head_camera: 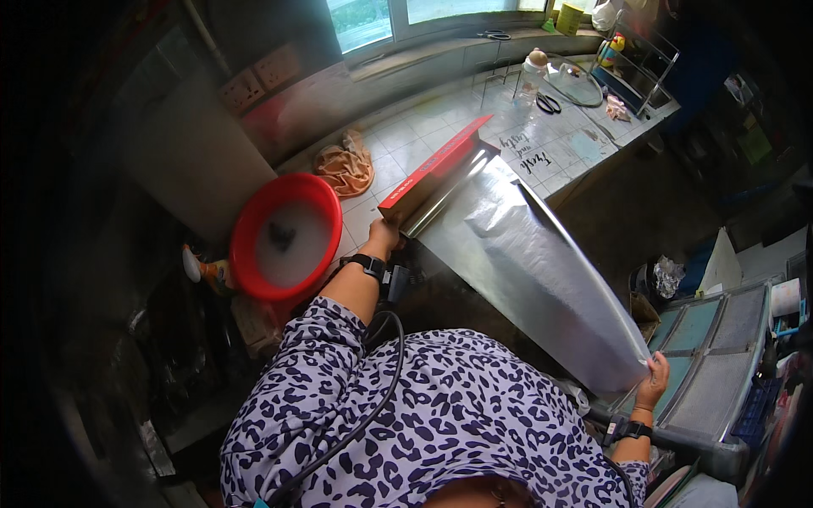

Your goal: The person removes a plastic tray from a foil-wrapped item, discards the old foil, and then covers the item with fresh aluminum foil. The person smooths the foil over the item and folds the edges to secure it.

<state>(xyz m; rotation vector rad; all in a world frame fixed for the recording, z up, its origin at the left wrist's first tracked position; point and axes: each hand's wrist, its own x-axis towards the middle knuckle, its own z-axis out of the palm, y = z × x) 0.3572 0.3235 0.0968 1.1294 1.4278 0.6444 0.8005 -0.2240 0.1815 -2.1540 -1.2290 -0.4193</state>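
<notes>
A long sheet of aluminium foil [527,254] stretches out of a red cardboard foil box [438,165] whose lid stands up. My left hand [384,236] grips the near end of that box at the counter's front edge. Inside the box part of the foil roll [438,206] shows as a shiny tube. Far to the right, my right hand [654,380] pinches the free end of the sheet, which hangs in the air between both hands. The fingers of my left hand are partly hidden under the box.
On the tiled counter [406,130] stand a red basin [241,247] of cloudy water, an orange cloth [346,166], a bottle [530,76] and black scissors [547,103]. A wire rack [660,76] is at the far end. Plastic drawers [705,355] sit beside my right hand.
</notes>
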